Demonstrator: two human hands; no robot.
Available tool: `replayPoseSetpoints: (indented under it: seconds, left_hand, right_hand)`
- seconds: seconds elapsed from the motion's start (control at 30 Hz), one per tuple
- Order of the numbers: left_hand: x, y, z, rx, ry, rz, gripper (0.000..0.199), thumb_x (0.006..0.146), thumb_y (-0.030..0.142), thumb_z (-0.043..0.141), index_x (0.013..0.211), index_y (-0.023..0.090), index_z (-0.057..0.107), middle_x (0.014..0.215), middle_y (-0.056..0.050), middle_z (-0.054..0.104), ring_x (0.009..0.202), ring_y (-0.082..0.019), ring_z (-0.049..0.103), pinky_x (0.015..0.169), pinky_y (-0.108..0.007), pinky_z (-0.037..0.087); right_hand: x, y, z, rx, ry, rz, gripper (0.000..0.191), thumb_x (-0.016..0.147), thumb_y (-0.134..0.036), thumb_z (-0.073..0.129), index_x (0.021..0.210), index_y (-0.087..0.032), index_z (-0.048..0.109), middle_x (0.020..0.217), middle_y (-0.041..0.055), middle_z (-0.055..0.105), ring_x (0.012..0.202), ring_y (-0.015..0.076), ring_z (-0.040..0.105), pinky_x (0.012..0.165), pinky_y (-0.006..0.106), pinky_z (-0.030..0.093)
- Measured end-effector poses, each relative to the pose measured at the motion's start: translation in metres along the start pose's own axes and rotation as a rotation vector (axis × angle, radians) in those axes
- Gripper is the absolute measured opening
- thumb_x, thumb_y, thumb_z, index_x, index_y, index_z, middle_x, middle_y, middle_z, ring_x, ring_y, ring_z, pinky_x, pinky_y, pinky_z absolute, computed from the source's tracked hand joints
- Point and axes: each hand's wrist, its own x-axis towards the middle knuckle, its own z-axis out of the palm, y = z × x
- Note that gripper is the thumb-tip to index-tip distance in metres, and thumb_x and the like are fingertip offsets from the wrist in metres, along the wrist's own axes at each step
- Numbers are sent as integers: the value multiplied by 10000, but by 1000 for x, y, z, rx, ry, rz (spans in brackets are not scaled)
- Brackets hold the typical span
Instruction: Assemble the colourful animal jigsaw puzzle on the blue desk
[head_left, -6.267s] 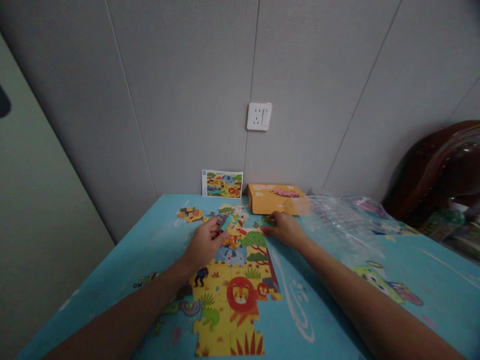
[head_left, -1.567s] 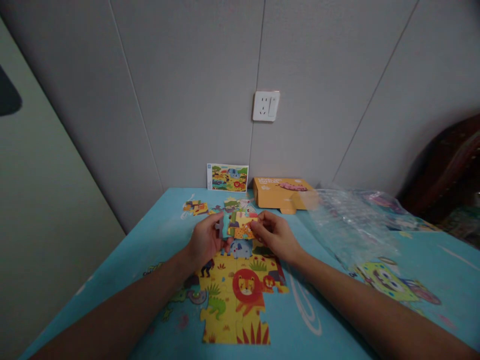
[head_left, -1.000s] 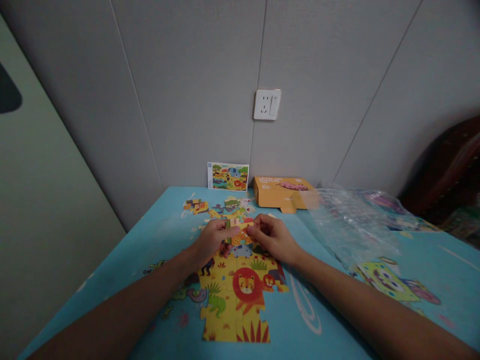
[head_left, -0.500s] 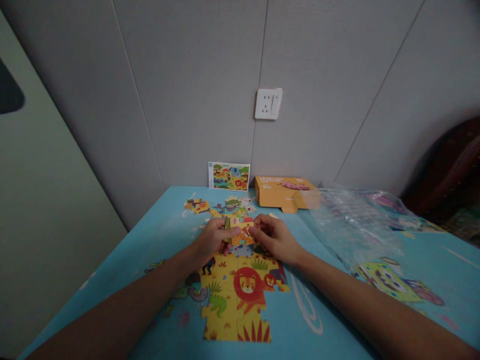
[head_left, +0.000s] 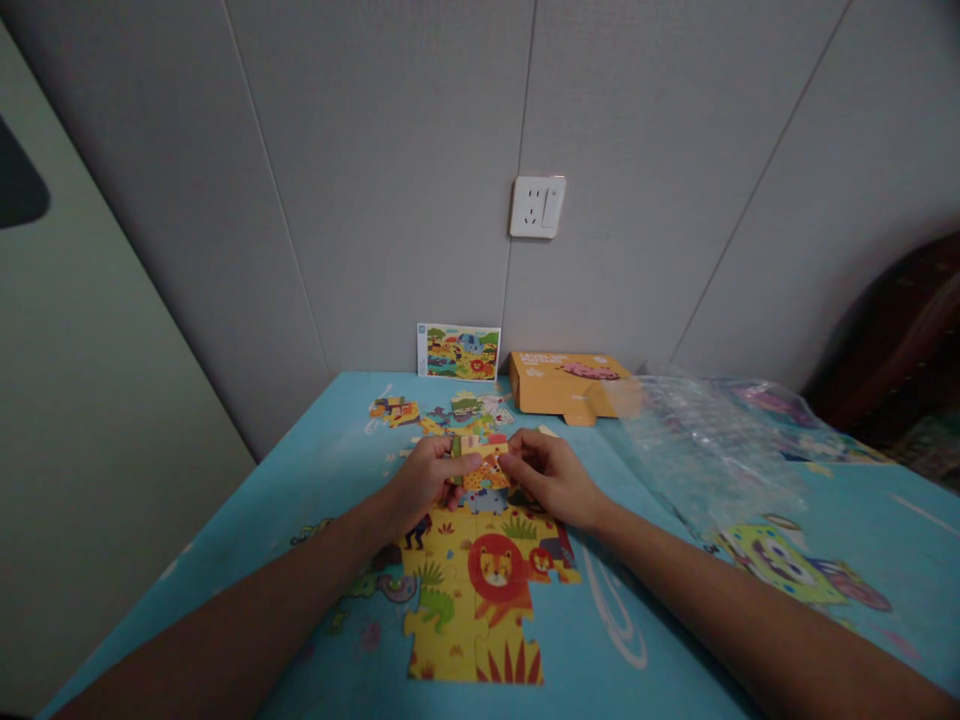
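Observation:
Between my left hand (head_left: 429, 476) and my right hand (head_left: 551, 476) are small yellow-orange jigsaw puzzle pieces (head_left: 484, 467), pinched at either side by fingers and thumbs. They are held above the far edge of a partly joined jigsaw puzzle (head_left: 457, 560). Its joined part shows a red-maned lion, a small lion, a green crocodile and grass on yellow ground. My left fingers wrap behind the pieces, so how many are there I cannot tell. Both forearms flank the puzzle, the left one covering part of its left side.
Loose puzzle pieces (head_left: 394, 411) lie beyond my hands. A picture card (head_left: 459, 352) leans on the wall near an orange box (head_left: 562, 392) with its flap open. Clear plastic wrap (head_left: 712, 450) lies to the right on the blue patterned tablecloth (head_left: 660, 640). A wall socket (head_left: 537, 207) is above.
Almost nothing differs. Both hands keep the same pinch on the pieces, and the view has shifted very slightly.

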Motion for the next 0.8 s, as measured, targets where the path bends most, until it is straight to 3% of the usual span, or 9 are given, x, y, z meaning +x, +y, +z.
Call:
replayPoseSetpoints:
  seconds: [0.8]
  left_hand:
    - [3, -3, -2, 9, -12, 28, 384, 580, 400, 783, 697, 141, 526, 521, 53, 471, 365, -46, 411, 322, -157, 330]
  right_hand:
    - [0, 1, 0, -5, -27, 25, 376, 826, -528, 560, 709, -183, 466, 541, -41, 482, 424, 66, 381, 397, 200, 283]
